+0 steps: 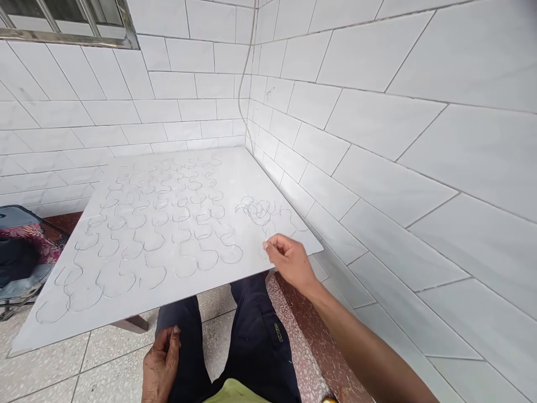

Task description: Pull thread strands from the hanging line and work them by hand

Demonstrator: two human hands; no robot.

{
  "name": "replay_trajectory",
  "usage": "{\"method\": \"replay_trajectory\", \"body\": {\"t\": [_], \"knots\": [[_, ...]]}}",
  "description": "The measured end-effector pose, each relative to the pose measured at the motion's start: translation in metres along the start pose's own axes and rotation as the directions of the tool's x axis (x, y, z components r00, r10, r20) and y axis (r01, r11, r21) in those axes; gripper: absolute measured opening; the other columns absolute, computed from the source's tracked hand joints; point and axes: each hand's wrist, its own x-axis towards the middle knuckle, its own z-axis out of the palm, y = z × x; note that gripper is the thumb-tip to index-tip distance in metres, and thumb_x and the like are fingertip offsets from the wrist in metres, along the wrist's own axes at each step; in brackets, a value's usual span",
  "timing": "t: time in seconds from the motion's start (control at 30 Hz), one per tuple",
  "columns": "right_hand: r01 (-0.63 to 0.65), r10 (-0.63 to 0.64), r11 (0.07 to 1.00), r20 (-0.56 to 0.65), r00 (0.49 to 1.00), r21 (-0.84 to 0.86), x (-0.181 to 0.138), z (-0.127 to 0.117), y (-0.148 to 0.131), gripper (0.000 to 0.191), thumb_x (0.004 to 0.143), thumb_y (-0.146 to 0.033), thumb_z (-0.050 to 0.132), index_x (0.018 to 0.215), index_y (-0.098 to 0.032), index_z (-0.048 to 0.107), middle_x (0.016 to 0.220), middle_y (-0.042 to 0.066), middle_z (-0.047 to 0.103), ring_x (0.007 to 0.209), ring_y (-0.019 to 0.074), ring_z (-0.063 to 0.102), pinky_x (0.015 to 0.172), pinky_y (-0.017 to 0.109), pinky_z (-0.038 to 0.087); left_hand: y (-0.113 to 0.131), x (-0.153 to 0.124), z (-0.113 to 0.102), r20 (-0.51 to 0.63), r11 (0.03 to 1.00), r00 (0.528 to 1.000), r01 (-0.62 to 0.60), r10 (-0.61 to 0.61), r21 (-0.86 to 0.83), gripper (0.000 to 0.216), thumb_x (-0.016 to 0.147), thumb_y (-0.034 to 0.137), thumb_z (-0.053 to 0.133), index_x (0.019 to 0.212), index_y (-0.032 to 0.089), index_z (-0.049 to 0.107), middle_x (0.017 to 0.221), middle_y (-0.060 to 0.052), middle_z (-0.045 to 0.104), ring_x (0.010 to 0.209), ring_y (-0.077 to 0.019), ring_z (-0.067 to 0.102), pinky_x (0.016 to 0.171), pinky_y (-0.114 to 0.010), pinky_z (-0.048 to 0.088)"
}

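Note:
A white board (126,313) lies flat like a tabletop before me, covered with several rows of thin bent wire hooks (184,224). A loose tangle of wire hooks (262,211) sits near its right edge. My right hand (289,260) reaches to the board's near right corner, just below that tangle, fingers curled in a pinch; what they hold is too thin to make out. My left hand (161,364) rests on my left thigh below the board's front edge, fingers loosely curled, nothing visible in it.
White tiled walls (377,140) close in at the back and right, meeting in a corner where a cable (247,61) hangs. A window frame (67,25) is top left. A bag with cloth (23,246) sits on the floor at left. Terrazzo floor (104,364) lies below.

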Motion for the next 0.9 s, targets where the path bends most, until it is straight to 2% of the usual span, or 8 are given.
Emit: {"method": "replay_trajectory", "body": {"t": [0.1,0.17,0.23,0.33,0.47,0.67,0.83,0.9], "knots": [[-0.023,-0.003,0.992,0.204,0.979,0.125,-0.036,0.026,0.001,0.036,0.096,-0.045,0.060,0.070,-0.021,0.053,0.062,-0.003,0.052,0.055,0.0119,0.040,0.053,0.025,0.033,0.041,-0.021,0.002,0.129,0.977,0.990,-0.023,0.051,-0.210,0.047,0.091,0.065,0.061,0.105,0.020,0.071,0.081,-0.004,0.071,0.077,-0.0242,0.068,0.072,-0.033,0.056],[-0.052,-0.004,0.978,0.269,0.963,0.202,-0.055,0.046,0.003,0.036,0.097,-0.043,0.062,0.070,-0.020,0.054,0.060,-0.003,0.052,0.054,0.0100,0.041,0.052,0.024,0.033,0.073,-0.036,0.003,0.273,0.937,0.957,0.008,0.094,-0.350,0.048,0.093,0.060,0.063,0.124,0.022,0.067,0.099,-0.007,0.073,0.080,-0.0237,0.068,0.063,-0.031,0.055],[-0.127,0.031,0.948,0.315,0.949,0.291,-0.068,0.065,0.005,0.035,0.097,-0.044,0.062,0.074,-0.019,0.056,0.058,-0.004,0.052,0.050,0.0086,0.041,0.050,0.023,0.032,0.101,-0.047,0.004,0.359,0.881,0.919,0.026,0.165,-0.472,0.048,0.096,0.056,0.063,0.131,0.024,0.063,0.111,-0.009,0.071,0.081,-0.0223,0.068,0.058,-0.030,0.054],[-0.227,0.083,0.888,0.347,0.934,0.400,-0.078,0.089,0.006,0.035,0.096,-0.045,0.064,0.075,-0.019,0.055,0.057,-0.005,0.054,0.044,0.0068,0.039,0.045,0.022,0.030,0.126,-0.053,0.006,0.383,0.835,0.902,0.046,0.202,-0.548,0.041,0.094,0.052,0.068,0.124,0.024,0.068,0.100,-0.008,0.071,0.075,-0.0191,0.065,0.056,-0.027,0.053],[-0.308,0.133,0.815,0.359,0.924,0.490,-0.084,0.105,0.007,0.033,0.094,-0.042,0.066,0.074,-0.018,0.055,0.055,-0.006,0.053,0.041,0.0054,0.039,0.042,0.021,0.028,0.130,-0.050,0.010,0.343,0.823,0.924,0.061,0.167,-0.565,0.031,0.094,0.051,0.070,0.102,0.020,0.074,0.078,-0.002,0.064,0.063,-0.0137,0.056,0.053,-0.023,0.047],[-0.387,0.189,0.744,0.383,0.904,0.545,-0.091,0.118,0.016,0.032,0.091,-0.043,0.070,0.075,-0.018,0.057,0.054,-0.007,0.053,0.037,0.0038,0.036,0.039,0.019,0.025,0.127,-0.049,0.011,0.322,0.790,0.937,0.097,0.132,-0.605,0.030,0.092,0.050,0.073,0.095,0.020,0.073,0.076,-0.001,0.063,0.062,-0.0124,0.054,0.051,-0.021,0.043],[-0.422,0.229,0.723,0.386,0.894,0.548,-0.096,0.119,0.014,0.035,0.088,-0.046,0.074,0.076,-0.017,0.059,0.054,-0.008,0.052,0.038,0.0039,0.038,0.039,0.019,0.026,0.130,-0.051,0.003,0.366,0.815,0.910,0.060,0.192,-0.576,0.028,0.094,0.046,0.072,0.088,0.019,0.070,0.068,0.001,0.060,0.057,-0.0106,0.049,0.052,-0.022,0.041],[-0.406,0.203,0.734,0.394,0.896,0.544,-0.098,0.115,0.011,0.033,0.087,-0.045,0.076,0.078,-0.017,0.061,0.055,-0.007,0.054,0.040,0.0042,0.039,0.040,0.019,0.027,0.131,-0.051,-0.001,0.361,0.810,0.908,0.045,0.211,-0.584,0.023,0.096,0.042,0.070,0.091,0.020,0.069,0.074,0.001,0.062,0.058,-0.0100,0.051,0.056,-0.022,0.043]]}}
